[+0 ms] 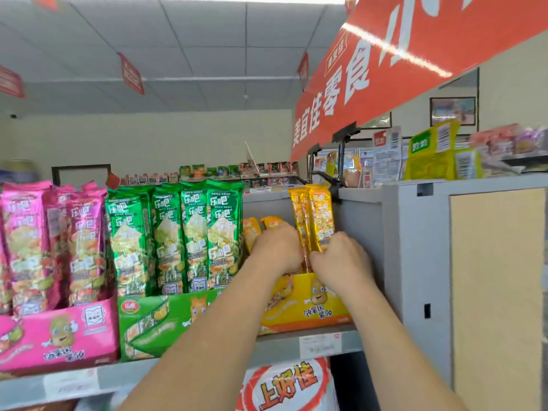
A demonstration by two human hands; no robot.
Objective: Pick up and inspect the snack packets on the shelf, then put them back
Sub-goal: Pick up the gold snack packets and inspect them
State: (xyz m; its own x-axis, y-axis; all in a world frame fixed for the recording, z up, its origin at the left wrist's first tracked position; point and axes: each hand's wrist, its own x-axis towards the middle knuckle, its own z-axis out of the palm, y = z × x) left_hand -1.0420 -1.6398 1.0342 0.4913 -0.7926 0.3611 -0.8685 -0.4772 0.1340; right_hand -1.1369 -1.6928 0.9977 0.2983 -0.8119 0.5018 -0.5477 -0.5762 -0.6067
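Gold-yellow packets (pixel 318 221): shiny foil, white logo, printed snack picture. Yellow box (pixel 308 307) under them: orange-yellow, cartoon potato print.
At 9 o'clock of these, green packets (pixel 178 232): green foil, white logo; green box (pixel 154 327).
Further toward 9 o'clock, pink packets (pixel 44 241) in a pink box (pixel 59 336), potato cartoon.
Banner (pixel 385 78), 1 o'clock: red-orange, white characters.
Shelf edge (pixel 281 345) grey.
Side panel (pixel 492 277), 3 o'clock: beige, grey frame.
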